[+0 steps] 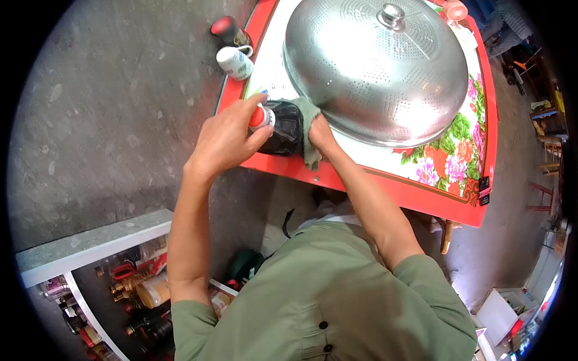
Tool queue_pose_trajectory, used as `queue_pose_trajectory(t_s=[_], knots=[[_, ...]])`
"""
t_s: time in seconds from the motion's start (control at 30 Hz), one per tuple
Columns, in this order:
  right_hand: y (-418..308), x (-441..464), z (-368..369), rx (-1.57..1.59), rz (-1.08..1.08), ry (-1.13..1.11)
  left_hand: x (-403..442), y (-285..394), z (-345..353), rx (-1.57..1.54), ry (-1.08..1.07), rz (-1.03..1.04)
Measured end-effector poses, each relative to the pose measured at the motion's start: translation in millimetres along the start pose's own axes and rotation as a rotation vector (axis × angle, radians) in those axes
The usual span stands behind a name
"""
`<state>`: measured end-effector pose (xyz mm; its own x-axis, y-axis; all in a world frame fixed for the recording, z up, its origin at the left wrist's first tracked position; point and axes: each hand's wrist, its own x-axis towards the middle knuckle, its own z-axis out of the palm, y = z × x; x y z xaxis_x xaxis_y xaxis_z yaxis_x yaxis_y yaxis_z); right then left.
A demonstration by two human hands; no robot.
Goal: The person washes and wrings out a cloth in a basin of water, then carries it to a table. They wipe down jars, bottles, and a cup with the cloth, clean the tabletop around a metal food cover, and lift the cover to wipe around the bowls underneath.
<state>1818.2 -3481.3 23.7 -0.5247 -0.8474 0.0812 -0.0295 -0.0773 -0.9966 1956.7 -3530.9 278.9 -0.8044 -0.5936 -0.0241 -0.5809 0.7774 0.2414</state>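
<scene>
A dark bottle [285,129] with a red cap and a pale neck stands at the red front edge of the table. My left hand [226,137] is closed about its cap and neck, thumb on the near side and fingers on the far side. On the bottle's right, my right hand [323,133] grips a green cloth [309,114], which lies against the bottle's side. The fingers of this hand are partly hidden by the cloth and by the hand itself.
A large perforated metal dome cover [373,78] takes up most of the flower-patterned table [448,162]. At the left edge are a white mug [235,63] and a red-topped dark jar [226,30]. Lower left, a shelf [96,249] holds several bottles and jars.
</scene>
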Motion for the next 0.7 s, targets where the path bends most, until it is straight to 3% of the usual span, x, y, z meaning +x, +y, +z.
queue_pose_trajectory(t_s=[0.03,0.07,0.1,0.17,0.23,0.3,0.37,0.43,0.47,0.57,0.6,0.7], knots=[[-6,-9,-4,-0.099,-0.062,-0.001,1,-9,1,-0.056,0.035,0.213],[-12,-14,-3,-0.105,0.184,0.012,5,-15,4,-0.080,-0.015,0.215],[-18,-16,-1,-0.116,0.145,0.013,6,-16,6,-0.076,-0.008,0.235],[-79,-29,7,0.030,-0.133,0.110,3,-16,10,0.008,-0.012,0.116],[-125,-37,8,-0.090,-0.343,0.104,-1,-9,17,0.102,0.026,0.072],[-127,-33,6,-0.275,-0.548,0.117,-9,9,22,0.165,0.082,-0.061],[-128,-22,0,-0.232,-0.553,0.090,-14,11,34,0.125,0.235,-0.055],[-117,-10,-4,-0.032,-0.182,-0.123,-11,14,26,0.127,0.219,-0.100],[-114,-7,-4,0.001,-0.082,-0.091,-9,10,20,0.173,0.215,0.000],[-36,13,4,-0.181,-0.011,-0.095,2,-7,9,0.190,0.182,0.164],[-78,-1,-4,-0.207,0.136,-0.063,7,-15,13,0.052,0.176,0.260],[-51,-1,0,-0.095,0.172,0.021,16,-27,34,-0.124,0.193,0.379]])
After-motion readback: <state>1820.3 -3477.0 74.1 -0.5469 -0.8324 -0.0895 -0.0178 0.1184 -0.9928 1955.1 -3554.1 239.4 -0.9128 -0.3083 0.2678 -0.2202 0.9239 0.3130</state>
